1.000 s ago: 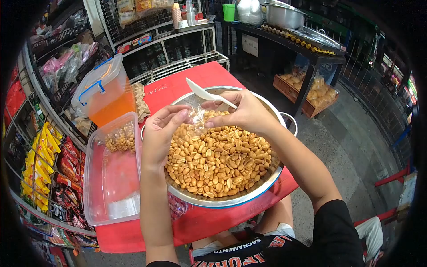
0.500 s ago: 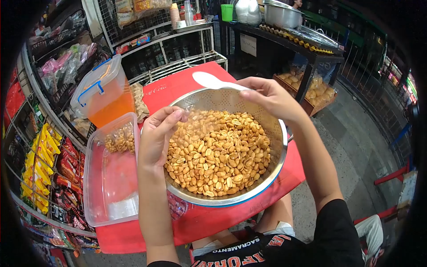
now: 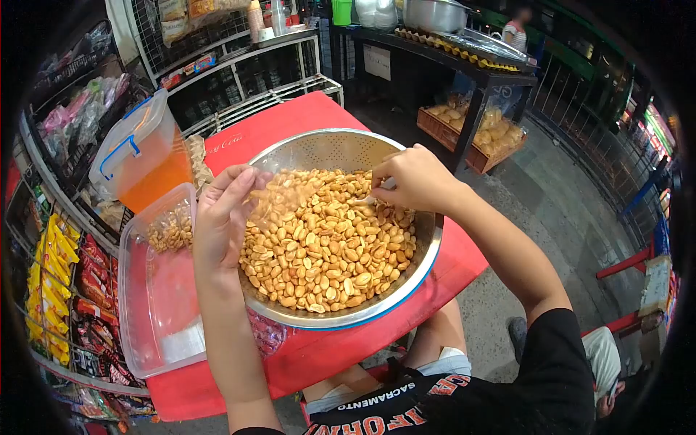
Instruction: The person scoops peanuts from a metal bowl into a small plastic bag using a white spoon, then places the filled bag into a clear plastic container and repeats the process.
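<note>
A wide metal colander (image 3: pixel 433 254) heaped with shelled peanuts (image 3: pixel 330 250) stands on the red table (image 3: pixel 319 116). Over its left side, my left hand (image 3: pixel 226 210) pinches the edge of a small clear plastic bag (image 3: pixel 279 190), through which the peanuts show. On the right, my right hand (image 3: pixel 419 177) grips a white plastic spoon (image 3: pixel 368 200), mostly hidden by the fingers, its bowl down among the peanuts. Left of the colander sits a clear plastic container (image 3: pixel 130 308) holding several small packs of peanuts (image 3: pixel 172 230).
A tub of orange drink (image 3: pixel 156 170) stands behind the container, beside crumpled brown paper (image 3: pixel 197 163). Snack racks (image 3: pixel 54 275) line the left. At the back are a black table (image 3: pixel 471 69) with a large pot (image 3: pixel 433 16), bagged bread (image 3: pixel 500 134) and a person (image 3: pixel 515 32).
My right hand has lowered the spoon from above the colander's far rim into the peanuts. My left hand keeps its pinch on the bag. The whole view has shifted slightly.
</note>
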Tool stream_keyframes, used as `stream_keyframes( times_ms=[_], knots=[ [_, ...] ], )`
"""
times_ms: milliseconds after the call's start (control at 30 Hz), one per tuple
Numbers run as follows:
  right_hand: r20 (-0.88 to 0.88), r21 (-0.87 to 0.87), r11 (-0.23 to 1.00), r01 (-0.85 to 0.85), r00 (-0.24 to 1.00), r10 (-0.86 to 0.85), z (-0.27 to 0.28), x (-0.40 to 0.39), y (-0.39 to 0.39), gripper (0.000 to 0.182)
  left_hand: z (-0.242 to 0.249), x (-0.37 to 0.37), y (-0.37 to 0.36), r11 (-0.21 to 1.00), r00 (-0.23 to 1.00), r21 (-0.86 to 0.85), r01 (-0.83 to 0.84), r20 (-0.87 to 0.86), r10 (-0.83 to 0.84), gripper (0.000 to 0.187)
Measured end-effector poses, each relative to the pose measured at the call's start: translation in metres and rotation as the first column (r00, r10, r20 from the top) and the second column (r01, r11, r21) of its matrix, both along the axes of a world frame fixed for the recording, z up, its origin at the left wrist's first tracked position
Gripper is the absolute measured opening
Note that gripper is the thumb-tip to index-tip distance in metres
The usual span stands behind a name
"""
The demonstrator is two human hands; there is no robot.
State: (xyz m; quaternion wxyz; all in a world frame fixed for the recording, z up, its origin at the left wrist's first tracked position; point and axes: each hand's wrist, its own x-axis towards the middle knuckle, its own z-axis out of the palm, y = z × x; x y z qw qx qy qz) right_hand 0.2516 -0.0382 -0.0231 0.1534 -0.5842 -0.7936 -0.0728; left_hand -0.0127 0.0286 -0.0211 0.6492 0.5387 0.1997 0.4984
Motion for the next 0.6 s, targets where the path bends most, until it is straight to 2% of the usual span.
stream_keyframes(
  times_ms=[67,200,300,367,400,467,500,567,600],
  knots=[
    [-0.035,-0.143,0.989,0.048,0.998,-0.054,0.002,-0.002,-0.002,0.018,0.0,0.0,0.0,1.0,1.0,0.012,-0.004,0.025,0.004,0.012],
    [-0.102,-0.139,0.99,-0.007,0.995,-0.007,-0.001,0.0,-0.004,0.02,0.0,-0.001,0.001,1.0,1.0,-0.005,-0.016,0.018,0.016,0.012],
    [-0.13,-0.227,0.973,0.051,0.988,-0.082,0.004,0.001,-0.004,0.023,0.001,0.0,0.0,0.999,0.999,-0.029,-0.04,0.022,0.041,0.012],
    [-0.243,-0.219,0.976,-0.007,0.969,-0.047,0.004,0.003,-0.004,0.022,0.001,0.0,0.0,0.998,0.998,-0.034,-0.054,0.03,0.055,0.012],
    [-0.244,-0.218,0.976,-0.006,0.968,-0.049,0.003,0.004,-0.002,0.022,0.0,0.0,0.0,0.998,0.998,-0.034,-0.052,0.028,0.053,0.012],
    [-0.407,-0.249,0.968,-0.029,0.91,-0.077,0.002,0.009,0.001,0.02,0.0,-0.001,0.001,0.999,0.999,-0.021,-0.04,0.023,0.041,0.012],
    [-0.407,-0.248,0.968,-0.028,0.91,-0.078,0.005,0.011,0.002,0.02,-0.001,-0.001,0.002,0.999,0.999,-0.021,-0.039,0.023,0.04,0.012],
    [-0.576,-0.369,0.923,-0.107,0.806,-0.136,0.011,0.014,0.003,0.019,-0.002,-0.001,0.004,1.0,0.999,0.005,-0.009,0.035,0.009,0.011],
    [-0.633,-0.294,0.942,-0.162,0.771,-0.065,0.011,0.015,0.003,0.021,-0.001,-0.001,0.003,1.0,0.999,0.005,-0.009,0.035,0.009,0.011]
  ],
)
